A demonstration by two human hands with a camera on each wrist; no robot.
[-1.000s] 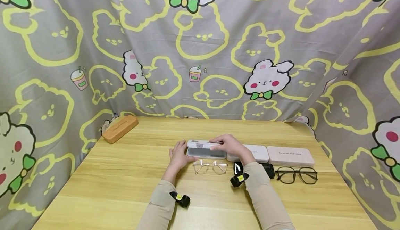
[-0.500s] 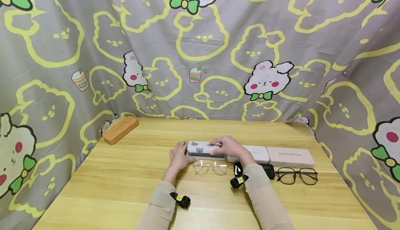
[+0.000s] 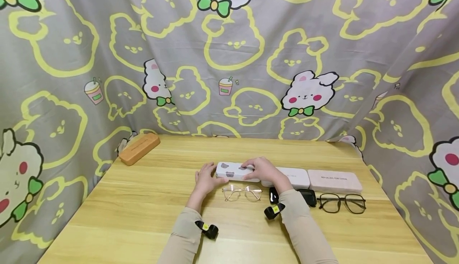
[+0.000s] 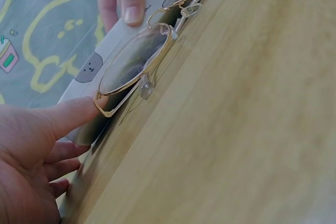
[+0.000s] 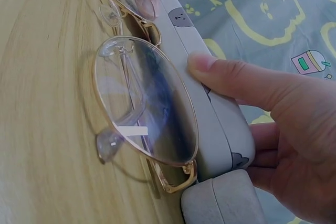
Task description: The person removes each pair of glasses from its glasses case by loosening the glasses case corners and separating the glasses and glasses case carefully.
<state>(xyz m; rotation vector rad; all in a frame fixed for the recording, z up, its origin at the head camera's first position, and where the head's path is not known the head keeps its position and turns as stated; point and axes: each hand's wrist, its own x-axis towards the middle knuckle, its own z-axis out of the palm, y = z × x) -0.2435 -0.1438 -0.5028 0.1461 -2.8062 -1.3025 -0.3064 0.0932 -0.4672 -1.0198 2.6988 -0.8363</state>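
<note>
A white glasses case (image 3: 229,171) with grey bear faces lies closed at the middle of the table. My left hand (image 3: 206,179) holds its left end, thumb at the front corner and fingers around the end. With thumb on the lid's front and fingers behind, my right hand (image 3: 264,171) grips the right part of the lid. Just in front of the case rest gold-rimmed glasses (image 3: 242,193), their lenses large in the right wrist view. The right hand's fingers are partly hidden behind the case there.
A white case (image 3: 292,177) and a pink case (image 3: 335,180) continue the row rightward. Dark sunglasses (image 3: 307,197), partly behind my right sleeve, and black-framed glasses (image 3: 342,203) lie before them. An orange case (image 3: 140,148) sits back left. Patterned curtains (image 3: 236,56) enclose the table.
The bear-patterned case's lid has come down from partly raised to closed, my right hand moving with it. My left hand stays at the case's left end.
</note>
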